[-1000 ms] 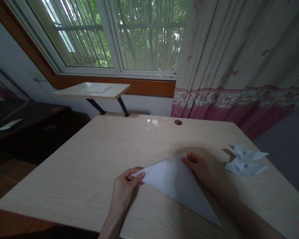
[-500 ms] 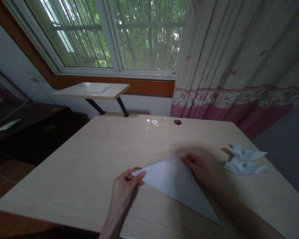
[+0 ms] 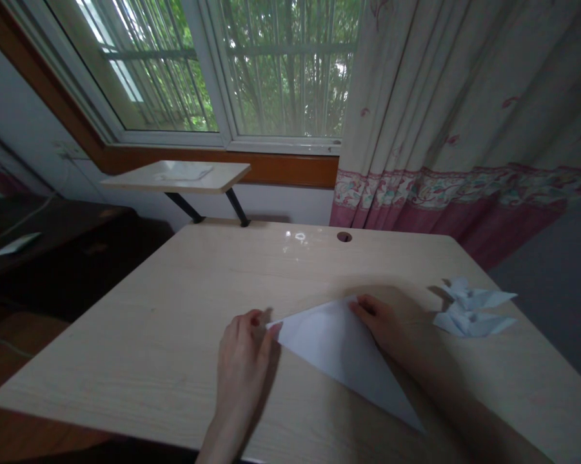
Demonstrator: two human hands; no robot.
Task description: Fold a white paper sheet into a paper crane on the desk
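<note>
A white sheet of paper (image 3: 341,351), folded into a triangle, lies on the wooden table with one long corner pointing toward me at the lower right. My left hand (image 3: 244,348) is at its left corner; the thumb tip touches that corner while the curled index finger stands apart from it, leaving a gap. At the far corner, my right hand (image 3: 374,319) pinches the paper between thumb and fingers. Its other fingers are partly hidden beneath the hand.
Two folded white paper figures (image 3: 474,309) sit on the table (image 3: 174,335) at the right. A small raised shelf (image 3: 213,183) holding white paper (image 3: 184,171) stands at the back left. Near the back edge is a round cable hole (image 3: 344,237). A curtain (image 3: 445,187) hangs behind.
My left thumb and index finger have spread apart at the left corner, loosening their pinch, and the hand has turned slightly. My right hand keeps its hold on the far corner.
</note>
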